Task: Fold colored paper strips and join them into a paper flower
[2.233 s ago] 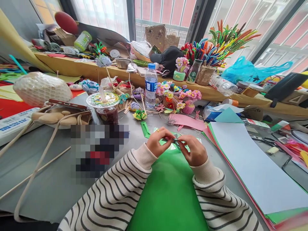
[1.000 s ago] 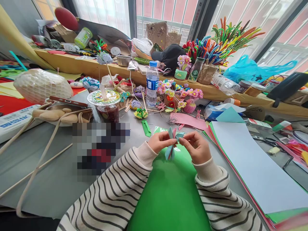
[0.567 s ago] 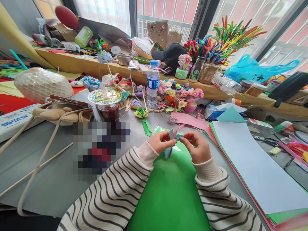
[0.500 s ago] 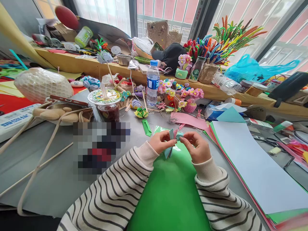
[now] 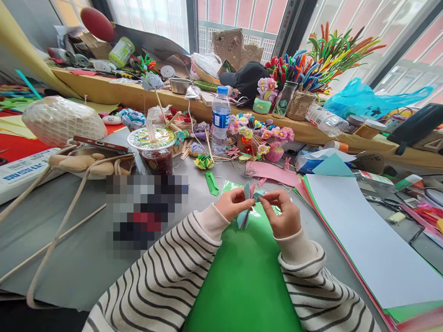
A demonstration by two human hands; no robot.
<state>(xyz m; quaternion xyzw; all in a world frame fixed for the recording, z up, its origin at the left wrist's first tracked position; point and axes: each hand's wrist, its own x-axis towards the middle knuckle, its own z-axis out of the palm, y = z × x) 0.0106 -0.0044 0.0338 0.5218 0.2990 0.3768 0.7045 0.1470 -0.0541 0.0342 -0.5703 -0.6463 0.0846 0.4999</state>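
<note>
Folded paper in light blue and pink (image 5: pixel 243 218) is held over a glossy green surface (image 5: pixel 245 276). My left hand (image 5: pixel 232 204) is closed on its left side, thumb and fingers pinching it. At its right edge my right hand (image 5: pixel 282 213) pinches a small light-blue flap between thumb and fingertips. Several pointed folds stick out above and below the left fingers. A folded green paper strip (image 5: pixel 211 183) lies on the grey table just beyond my left hand, with a green and yellow paper flower (image 5: pixel 204 161) behind it.
Stacked coloured sheets (image 5: pixel 360 230) lie at the right, near scissors (image 5: pixel 384 201). A lidded drink cup (image 5: pixel 156 159) and a corded bag (image 5: pixel 88 163) stand at the left. Behind are a water bottle (image 5: pixel 220 121), small craft flowers (image 5: pixel 275 134) and a crowded ledge (image 5: pixel 138 99).
My right hand has shifted very slightly left and tilted a little, still pinching the light-blue flap. My left hand keeps its hold on the folded paper.
</note>
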